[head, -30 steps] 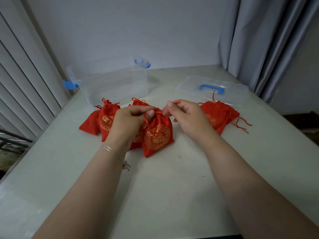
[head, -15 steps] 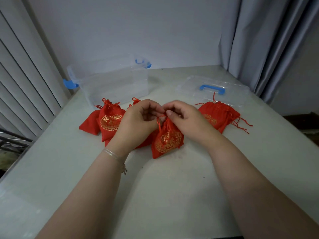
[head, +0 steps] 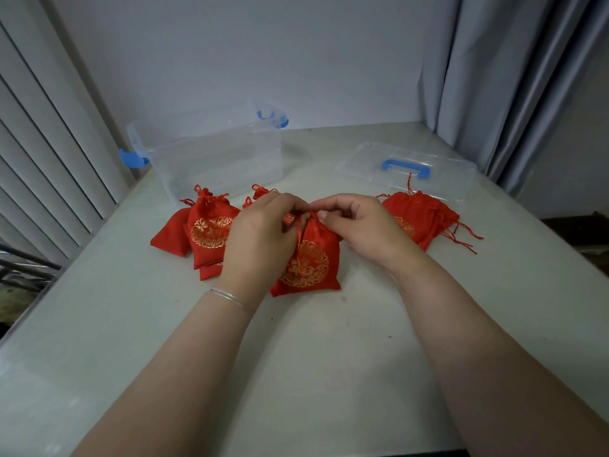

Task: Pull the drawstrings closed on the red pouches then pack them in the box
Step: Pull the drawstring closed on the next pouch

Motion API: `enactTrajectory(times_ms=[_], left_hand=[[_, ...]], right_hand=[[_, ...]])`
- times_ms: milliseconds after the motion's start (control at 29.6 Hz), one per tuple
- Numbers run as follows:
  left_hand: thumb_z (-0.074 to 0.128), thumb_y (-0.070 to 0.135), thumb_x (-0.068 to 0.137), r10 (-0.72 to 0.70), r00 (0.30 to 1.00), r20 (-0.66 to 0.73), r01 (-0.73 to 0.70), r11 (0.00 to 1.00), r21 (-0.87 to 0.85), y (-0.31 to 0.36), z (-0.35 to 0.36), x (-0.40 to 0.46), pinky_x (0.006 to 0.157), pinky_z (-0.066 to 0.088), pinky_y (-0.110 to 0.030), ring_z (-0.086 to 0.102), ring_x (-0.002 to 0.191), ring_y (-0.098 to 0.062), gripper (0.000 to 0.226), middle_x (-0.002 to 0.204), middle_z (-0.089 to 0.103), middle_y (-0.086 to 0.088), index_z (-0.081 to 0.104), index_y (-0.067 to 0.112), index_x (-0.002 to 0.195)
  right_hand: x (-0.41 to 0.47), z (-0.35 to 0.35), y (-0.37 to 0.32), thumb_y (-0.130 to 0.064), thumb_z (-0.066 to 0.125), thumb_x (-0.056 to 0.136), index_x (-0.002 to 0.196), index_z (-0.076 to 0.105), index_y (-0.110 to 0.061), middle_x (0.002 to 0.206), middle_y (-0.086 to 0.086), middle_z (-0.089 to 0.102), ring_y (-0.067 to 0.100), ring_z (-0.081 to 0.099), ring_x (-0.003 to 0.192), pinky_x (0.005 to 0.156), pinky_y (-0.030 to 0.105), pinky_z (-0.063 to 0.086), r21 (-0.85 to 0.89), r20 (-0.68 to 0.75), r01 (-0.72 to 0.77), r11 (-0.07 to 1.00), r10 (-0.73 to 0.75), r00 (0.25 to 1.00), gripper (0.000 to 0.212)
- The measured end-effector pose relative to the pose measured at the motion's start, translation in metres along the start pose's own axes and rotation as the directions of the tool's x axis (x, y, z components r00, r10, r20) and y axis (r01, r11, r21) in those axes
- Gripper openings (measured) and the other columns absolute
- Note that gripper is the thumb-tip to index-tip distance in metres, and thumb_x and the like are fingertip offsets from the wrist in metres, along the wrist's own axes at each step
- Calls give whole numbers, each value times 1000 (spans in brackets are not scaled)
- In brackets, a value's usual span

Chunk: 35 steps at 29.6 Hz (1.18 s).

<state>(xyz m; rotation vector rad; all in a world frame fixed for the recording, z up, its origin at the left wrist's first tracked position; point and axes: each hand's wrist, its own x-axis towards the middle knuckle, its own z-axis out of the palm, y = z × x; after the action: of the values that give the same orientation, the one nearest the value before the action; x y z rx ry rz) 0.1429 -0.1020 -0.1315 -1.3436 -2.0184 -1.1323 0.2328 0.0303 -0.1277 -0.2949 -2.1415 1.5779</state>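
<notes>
A red pouch (head: 309, 262) with a gold pattern lies on the table in front of me, its neck pointing away. My left hand (head: 260, 235) pinches its neck and drawstring from the left. My right hand (head: 359, 225) pinches the neck from the right, fingers curled. Several other red pouches (head: 207, 229) with tied necks lie in a pile to the left, partly hidden behind my left hand. Another red pouch (head: 418, 216) with loose strings lies to the right. The clear plastic box (head: 211, 153) with blue latches stands open at the back left.
The box's clear lid (head: 408, 169) with a blue handle lies flat at the back right, just behind the right pouch. Grey curtains hang at the right, slatted blinds at the left. The pale table (head: 313, 357) extends toward me between my forearms.
The pouch in my hands has turned flatter with its gold pattern facing up. Both hands stay at its neck, and a drawstring now hangs down across its front.
</notes>
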Motion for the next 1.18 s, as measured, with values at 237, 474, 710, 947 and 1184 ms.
enactTrajectory(times_ms=[237,474,710,947,1184], left_hand=[[54,30,87,107,993,57,-109,993,36,-4,0,0,57,51,-35,62,72,-17,24,83,66,-1,72,13,87],[56,23,88,105,992,74,-106,994,17,-8,1,1,59,53,-36,66,74,-16,21,83,71,1,75,15,89],[49,30,90,59,998,35,-63,992,114,-4,-1,1,55,50,-35,63,71,-22,27,77,69,0,70,16,82],[54,27,90,178,976,128,-196,970,145,-3,1,2,66,43,-36,54,78,-25,21,87,62,-1,65,11,80],[61,26,85,84,981,177,-35,964,-265,12,-4,1,85,35,-17,53,91,-18,18,90,66,8,62,11,75]], right_hand=[[-4,-10,-3,-7,62,89,98,69,-15,68,-1,60,2,52,60,59,13,44,-85,119,-74,994,84,989,15],[-3,-11,-4,-7,60,89,79,65,-20,66,-5,67,1,64,61,60,19,49,-110,57,-114,987,121,991,17],[-3,-10,-1,-18,58,83,73,57,-20,53,-8,63,6,65,60,68,35,56,-354,-134,-105,929,61,989,10],[-3,-10,0,-22,54,85,74,55,-21,64,-5,62,13,62,64,64,33,52,-421,-137,-183,888,137,981,11],[-3,-4,1,-6,47,89,68,51,-16,63,1,51,13,51,55,57,28,48,338,166,-397,853,362,918,23]])
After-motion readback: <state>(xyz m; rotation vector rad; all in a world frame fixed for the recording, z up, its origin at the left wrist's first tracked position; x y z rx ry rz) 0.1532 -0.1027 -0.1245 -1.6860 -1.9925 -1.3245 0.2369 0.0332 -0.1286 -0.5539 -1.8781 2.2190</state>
